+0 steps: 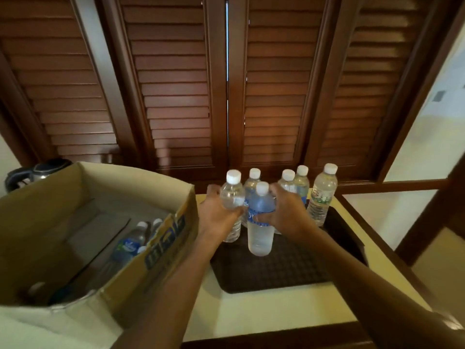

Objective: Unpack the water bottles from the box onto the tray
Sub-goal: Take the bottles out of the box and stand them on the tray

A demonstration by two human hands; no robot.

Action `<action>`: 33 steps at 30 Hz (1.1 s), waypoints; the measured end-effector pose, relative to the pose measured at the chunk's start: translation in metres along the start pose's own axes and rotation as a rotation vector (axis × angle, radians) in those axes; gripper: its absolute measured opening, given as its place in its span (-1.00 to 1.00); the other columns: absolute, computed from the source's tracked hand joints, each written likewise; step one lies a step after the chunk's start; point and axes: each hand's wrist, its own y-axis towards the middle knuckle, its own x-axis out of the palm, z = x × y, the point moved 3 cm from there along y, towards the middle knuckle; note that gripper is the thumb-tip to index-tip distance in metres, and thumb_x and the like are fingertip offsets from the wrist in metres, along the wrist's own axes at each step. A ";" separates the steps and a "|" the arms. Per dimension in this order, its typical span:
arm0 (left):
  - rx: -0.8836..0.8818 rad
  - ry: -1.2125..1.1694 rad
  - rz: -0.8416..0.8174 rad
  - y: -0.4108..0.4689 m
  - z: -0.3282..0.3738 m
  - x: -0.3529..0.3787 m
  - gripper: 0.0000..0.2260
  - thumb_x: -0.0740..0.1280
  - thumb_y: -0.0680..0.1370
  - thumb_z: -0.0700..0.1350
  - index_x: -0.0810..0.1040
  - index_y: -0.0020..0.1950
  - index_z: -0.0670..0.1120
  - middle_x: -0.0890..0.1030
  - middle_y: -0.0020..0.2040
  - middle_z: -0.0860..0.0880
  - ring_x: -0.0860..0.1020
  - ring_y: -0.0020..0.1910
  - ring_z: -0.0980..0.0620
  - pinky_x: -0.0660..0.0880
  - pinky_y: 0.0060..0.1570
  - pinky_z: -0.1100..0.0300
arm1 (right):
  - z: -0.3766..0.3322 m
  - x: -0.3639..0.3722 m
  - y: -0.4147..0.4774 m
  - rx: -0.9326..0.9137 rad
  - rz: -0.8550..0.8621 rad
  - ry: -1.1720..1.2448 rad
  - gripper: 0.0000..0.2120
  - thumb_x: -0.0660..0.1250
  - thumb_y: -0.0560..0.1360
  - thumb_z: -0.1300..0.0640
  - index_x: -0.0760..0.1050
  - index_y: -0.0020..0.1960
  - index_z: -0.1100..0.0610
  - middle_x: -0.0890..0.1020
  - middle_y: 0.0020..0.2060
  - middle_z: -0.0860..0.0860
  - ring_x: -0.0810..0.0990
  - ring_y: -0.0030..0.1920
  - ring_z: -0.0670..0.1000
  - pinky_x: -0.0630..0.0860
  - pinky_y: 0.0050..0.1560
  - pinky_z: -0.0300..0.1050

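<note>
A dark woven tray point(281, 270) lies on the cream counter, with several clear white-capped water bottles standing at its far end. My left hand point(216, 212) grips a plain clear bottle point(231, 195) upright over the tray. Just to its right, my right hand point(284, 210) holds a blue-labelled bottle point(260, 230) upright. Behind them stand more bottles, the rightmost point(322, 195) alone near the tray's far right corner. An open cardboard box point(156, 238) sits on the left; two or three bottles point(128, 245) lie on their sides inside it.
A black electric kettle point(30, 176) stands behind the box at far left. Dark louvred wooden doors point(176, 96) rise right behind the counter. The counter point(264, 316) has a dark wooden rim, and floor drops away beyond its right edge.
</note>
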 end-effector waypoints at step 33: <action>-0.016 0.678 -0.088 0.028 -0.021 -0.240 -0.64 0.40 0.55 0.10 0.53 0.30 0.00 0.59 0.16 -0.01 0.53 0.06 0.05 0.44 -0.03 0.20 | -0.215 0.064 0.039 -0.607 -0.124 -0.077 -0.66 0.44 0.49 -0.05 0.57 0.25 -0.06 0.56 0.17 -0.05 0.56 0.18 0.02 0.52 0.17 -0.02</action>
